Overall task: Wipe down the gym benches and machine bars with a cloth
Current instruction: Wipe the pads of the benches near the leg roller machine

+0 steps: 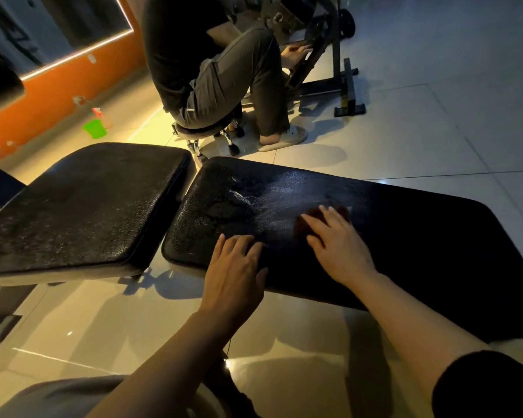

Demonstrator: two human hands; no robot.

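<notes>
1. Black textured vinyl covers the long bench pad [405, 236], which runs from 9 o'clock toward 4 o'clock across the middle of the view; its near edge overhangs glossy beige floor tiles [435, 131].
2. The left hand [234, 271] lies flat near that near edge, fingers straight and spread on the pad, gripping nothing.
3. The right hand [337, 239], at 3 o'clock of the left, presses a dark reddish-brown cloth [313, 220] against the pad with straight fingers; the cloth shows past the fingertips, well in from every edge.
4. A wet, streaky sheen spreads over the pad from the cloth toward 10 o'clock; the stretch toward 4 o'clock is dark.
5. A second black padded seat section [82, 206] sits at 9 o'clock, parted from the long pad by a narrow gap.
6. At 12 o'clock another person [212, 64] sits on a small wheeled stool [206, 134], just beyond the pad's far corner, one hand on a black metal machine frame [323, 64].
7. At 10 o'clock a bright green small bucket [95, 128] stands by the orange wall [61, 95], with open tile around it.
</notes>
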